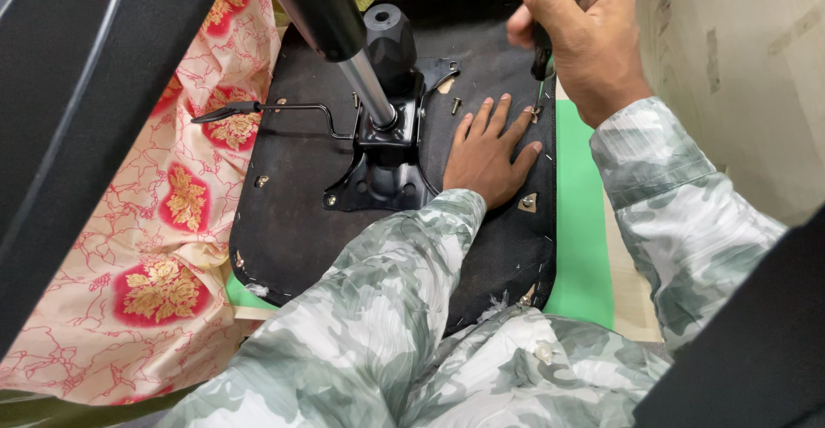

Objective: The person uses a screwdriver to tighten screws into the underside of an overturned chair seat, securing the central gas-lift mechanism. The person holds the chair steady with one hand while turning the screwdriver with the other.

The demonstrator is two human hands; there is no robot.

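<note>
Pressing your flat, open left hand (488,149) steadies the seat base (292,222) while your right hand (584,37) clamps the screwdriver (541,58) upright.

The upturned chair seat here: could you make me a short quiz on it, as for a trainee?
1. True or false: the left hand lies flat on the black seat underside.
2. What does the right hand grip? A) a hammer B) a screwdriver C) a brush
3. Which side of the metal mechanism plate does the thin lever stick out on, in the picture?

Key: 1 true. 2 B, its tip at the seat's right edge. 3 The left side, toward the floral cloth.
</note>
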